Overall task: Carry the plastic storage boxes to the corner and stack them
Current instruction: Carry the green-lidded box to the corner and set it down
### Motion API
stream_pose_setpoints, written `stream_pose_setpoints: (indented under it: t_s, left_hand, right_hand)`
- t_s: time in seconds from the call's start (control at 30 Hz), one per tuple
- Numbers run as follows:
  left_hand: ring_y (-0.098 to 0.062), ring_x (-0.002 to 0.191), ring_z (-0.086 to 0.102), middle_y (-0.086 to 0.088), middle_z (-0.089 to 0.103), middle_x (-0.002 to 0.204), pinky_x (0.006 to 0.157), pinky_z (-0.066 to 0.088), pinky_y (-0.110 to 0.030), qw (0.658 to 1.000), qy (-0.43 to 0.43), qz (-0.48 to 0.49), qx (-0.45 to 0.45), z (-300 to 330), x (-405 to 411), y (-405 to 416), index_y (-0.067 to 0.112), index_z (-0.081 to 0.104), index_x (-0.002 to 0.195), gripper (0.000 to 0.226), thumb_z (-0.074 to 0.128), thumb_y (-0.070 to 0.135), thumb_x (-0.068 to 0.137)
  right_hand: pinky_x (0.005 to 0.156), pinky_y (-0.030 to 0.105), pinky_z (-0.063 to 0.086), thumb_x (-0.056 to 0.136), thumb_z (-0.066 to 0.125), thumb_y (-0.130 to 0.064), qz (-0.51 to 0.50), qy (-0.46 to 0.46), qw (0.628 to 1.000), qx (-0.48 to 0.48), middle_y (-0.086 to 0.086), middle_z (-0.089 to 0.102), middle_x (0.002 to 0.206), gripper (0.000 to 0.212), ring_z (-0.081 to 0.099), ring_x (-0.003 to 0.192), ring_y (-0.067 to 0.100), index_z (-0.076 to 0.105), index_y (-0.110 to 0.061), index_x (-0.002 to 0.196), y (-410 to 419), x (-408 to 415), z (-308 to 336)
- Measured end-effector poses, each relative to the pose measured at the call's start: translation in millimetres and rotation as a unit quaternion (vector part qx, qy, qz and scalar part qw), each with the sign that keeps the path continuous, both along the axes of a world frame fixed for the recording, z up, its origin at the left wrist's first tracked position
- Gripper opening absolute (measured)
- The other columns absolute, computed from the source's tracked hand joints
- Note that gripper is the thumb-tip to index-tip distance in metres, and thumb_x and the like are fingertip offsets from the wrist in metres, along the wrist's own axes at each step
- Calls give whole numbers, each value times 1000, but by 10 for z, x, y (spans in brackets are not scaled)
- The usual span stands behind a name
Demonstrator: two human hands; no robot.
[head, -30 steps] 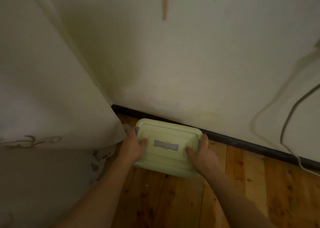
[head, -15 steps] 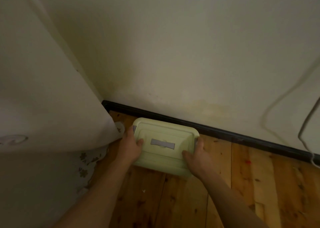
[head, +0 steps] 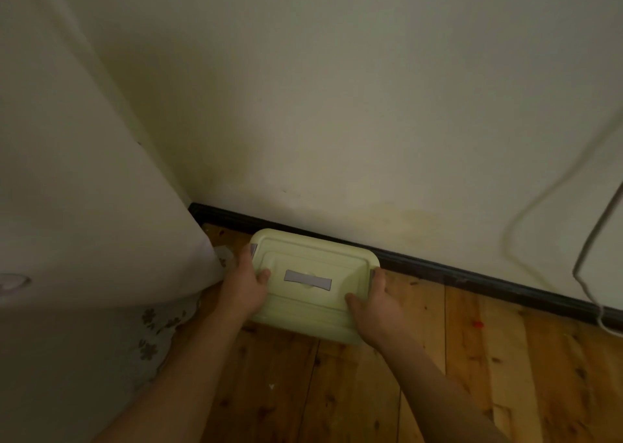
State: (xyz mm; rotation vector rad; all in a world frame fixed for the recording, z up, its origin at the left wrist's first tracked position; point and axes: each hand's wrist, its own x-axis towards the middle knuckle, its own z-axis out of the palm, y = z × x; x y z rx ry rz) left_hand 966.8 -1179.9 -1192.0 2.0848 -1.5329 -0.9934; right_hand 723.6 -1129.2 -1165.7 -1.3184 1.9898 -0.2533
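A pale green plastic storage box (head: 313, 260) with a grey handle strip on its lid sits low in the corner, close to the dark skirting board. My left hand (head: 244, 287) grips its left end, thumb on the lid and fingers down the side by a grey clip. My right hand (head: 377, 304) grips the right end the same way, thumb on the lid. Whether the box touches the floor is hidden by its own lid. Only this one box is in view.
A white cloth-covered piece of furniture (head: 84, 223) with a flowered drape fills the left side, right beside the box. The cream wall (head: 371, 105) rises behind. White cables (head: 586, 257) hang on the wall at the right. Wooden floorboards (head: 472, 375) stretch right and toward me.
The box and both hands have shifted slightly toward the skirting board and the corner. My view has tilted a little; the grip on both ends is unchanged.
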Motion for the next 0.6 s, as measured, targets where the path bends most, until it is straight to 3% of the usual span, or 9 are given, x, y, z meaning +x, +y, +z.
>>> stream_pose_setpoints:
  t_s: [0.6]
  left_hand:
    - [-33,138,34,-13,31,153,112,30,-43,1000,-12,-13,7,18,44,-57,18,16,155,74,56,35,96]
  right_hand:
    - [90,51,55,96,52,-45,16,15,1000,5,14,53,136,71,60,112,32,13,-21,150,15,4,29]
